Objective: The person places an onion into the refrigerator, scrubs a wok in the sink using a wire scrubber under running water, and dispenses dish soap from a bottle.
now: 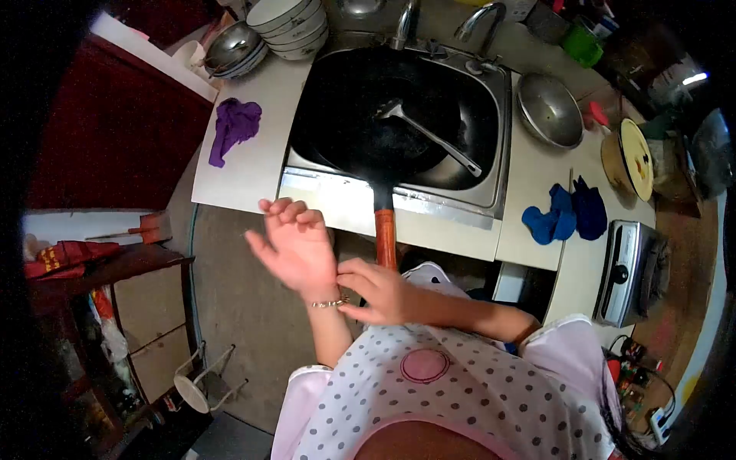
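Note:
My left hand (299, 249) is raised in front of the counter, palm turned up, fingers apart and slightly curled, holding nothing. Around its wrist sits a beaded bracelet (328, 303). From the right, my right hand (377, 291) reaches across and has its thumb and fingers closed on the side of that bracelet. Just beyond the hands, a black wok (360, 115) rests in the metal sink, its reddish wooden handle (385, 238) pointing toward me. A metal spatula (437, 139) lies in the wok, with its handle slanting to the right.
Left of the sink (500, 153) lie a purple cloth (235, 129) and stacked bowls (290, 27). On the right are a metal bowl (549, 111), blue cloths (553, 217), a yellow enamel pot (636, 159) and a silver appliance (619, 272). A stool (192, 392) stands low at left.

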Demonstrator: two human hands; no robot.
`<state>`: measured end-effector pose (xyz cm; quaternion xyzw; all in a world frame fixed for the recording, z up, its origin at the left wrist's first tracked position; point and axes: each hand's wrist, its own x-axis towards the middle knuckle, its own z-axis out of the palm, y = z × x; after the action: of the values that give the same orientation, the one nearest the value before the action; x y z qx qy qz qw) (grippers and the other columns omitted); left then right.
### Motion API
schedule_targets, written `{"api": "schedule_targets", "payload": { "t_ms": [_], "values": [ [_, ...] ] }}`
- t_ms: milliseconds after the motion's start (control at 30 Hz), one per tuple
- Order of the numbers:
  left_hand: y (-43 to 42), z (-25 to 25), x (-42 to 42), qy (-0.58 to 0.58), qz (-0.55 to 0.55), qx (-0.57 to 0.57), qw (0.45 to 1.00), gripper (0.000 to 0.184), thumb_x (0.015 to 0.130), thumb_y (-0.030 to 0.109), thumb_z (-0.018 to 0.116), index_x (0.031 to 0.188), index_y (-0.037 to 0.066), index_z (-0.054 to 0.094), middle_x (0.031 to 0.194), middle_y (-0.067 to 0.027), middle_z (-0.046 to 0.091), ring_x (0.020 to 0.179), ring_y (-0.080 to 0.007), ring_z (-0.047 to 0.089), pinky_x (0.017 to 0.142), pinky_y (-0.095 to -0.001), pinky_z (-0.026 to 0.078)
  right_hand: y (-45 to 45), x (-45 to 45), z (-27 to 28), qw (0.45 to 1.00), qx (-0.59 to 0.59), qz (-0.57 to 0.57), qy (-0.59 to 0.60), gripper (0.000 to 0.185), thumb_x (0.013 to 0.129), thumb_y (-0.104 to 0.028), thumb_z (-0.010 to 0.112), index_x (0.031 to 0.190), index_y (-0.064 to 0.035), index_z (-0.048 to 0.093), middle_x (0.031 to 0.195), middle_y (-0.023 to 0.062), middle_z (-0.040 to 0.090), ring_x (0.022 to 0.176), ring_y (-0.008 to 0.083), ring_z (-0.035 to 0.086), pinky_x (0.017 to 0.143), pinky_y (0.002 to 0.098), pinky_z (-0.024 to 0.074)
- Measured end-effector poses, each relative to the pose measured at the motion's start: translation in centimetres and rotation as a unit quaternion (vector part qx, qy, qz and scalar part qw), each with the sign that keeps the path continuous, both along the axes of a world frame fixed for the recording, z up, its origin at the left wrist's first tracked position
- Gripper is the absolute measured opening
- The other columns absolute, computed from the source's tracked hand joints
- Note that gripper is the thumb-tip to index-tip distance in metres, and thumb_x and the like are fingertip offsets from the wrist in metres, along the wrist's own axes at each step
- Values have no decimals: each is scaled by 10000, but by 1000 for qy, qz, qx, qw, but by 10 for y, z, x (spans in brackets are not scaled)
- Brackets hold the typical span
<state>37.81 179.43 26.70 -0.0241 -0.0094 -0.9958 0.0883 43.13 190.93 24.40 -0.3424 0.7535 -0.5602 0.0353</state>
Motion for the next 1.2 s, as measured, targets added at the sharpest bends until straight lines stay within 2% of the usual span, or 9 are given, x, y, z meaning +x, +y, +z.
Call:
{"api": "schedule_targets", "payload": {
  "t_ms": [100,200,300,600,700,800,1000,1133,1200],
  "values": [
    [-3,14,-16,65,154,-332,928,307,815,323,367,923,46,441,876,-60,453,788,-155,438,750,-300,360,-2,-18,-11,996,-21,10,91,280,643,-147,555,851,13,459,819,99,445,734,233,483,631,319,388],
    [5,23,-29,16,223,-422,878,279,818,296,358,903,44,443,883,-74,449,804,-160,432,769,-306,354,1,-28,-3,971,-65,84,214,284,592,-126,549,837,-9,465,789,67,429,672,200,462,570,295,359],
    [0,23,-45,-46,262,-369,891,243,811,249,370,884,30,449,871,-86,443,799,-174,427,763,-313,356,-1,-46,13,973,-69,145,166,115,556,-108,527,642,-60,469,655,35,354,620,166,376,529,262,288],
    [-25,7,-68,-111,160,-177,965,165,781,140,430,862,-3,441,825,-90,445,782,-177,427,721,-304,358,0,-58,25,987,-15,113,109,145,554,-120,534,674,-53,488,702,46,380,690,179,380,589,270,278],
    [1,-3,-76,-193,243,-540,782,138,780,69,443,890,-15,452,801,-83,502,743,-160,477,706,-278,395,2,-67,25,986,-16,108,124,141,591,-140,533,699,-58,497,766,68,419,737,203,413,616,297,314],
    [9,-36,-63,-222,223,-696,646,88,773,31,465,839,-21,491,806,-82,530,748,-139,518,688,-245,416,5,-87,-2,991,-90,25,92,145,641,-159,519,733,-47,514,835,105,457,764,243,446,634,342,350],
    [-2,-66,-9,-270,182,-722,610,100,784,72,471,836,-8,502,792,-78,534,742,-140,520,692,-245,409,47,-180,-129,910,391,-109,-85,293,715,-154,444,941,26,494,1055,187,444,962,299,440,833,366,345],
    [-10,-69,10,-306,173,-742,571,90,783,52,467,831,-18,498,795,-69,524,736,-129,519,686,-255,430,49,-204,-184,860,493,-127,-45,315,729,-185,423,951,27,491,1051,186,447,965,301,434,828,376,343],
    [-12,-69,13,-337,204,-729,560,84,784,48,463,830,-11,502,797,-67,524,732,-130,519,687,-256,429,48,-215,-185,850,483,-40,-206,361,678,-154,420,969,48,484,1039,199,442,968,312,429,814,422,334]
  ]
}}
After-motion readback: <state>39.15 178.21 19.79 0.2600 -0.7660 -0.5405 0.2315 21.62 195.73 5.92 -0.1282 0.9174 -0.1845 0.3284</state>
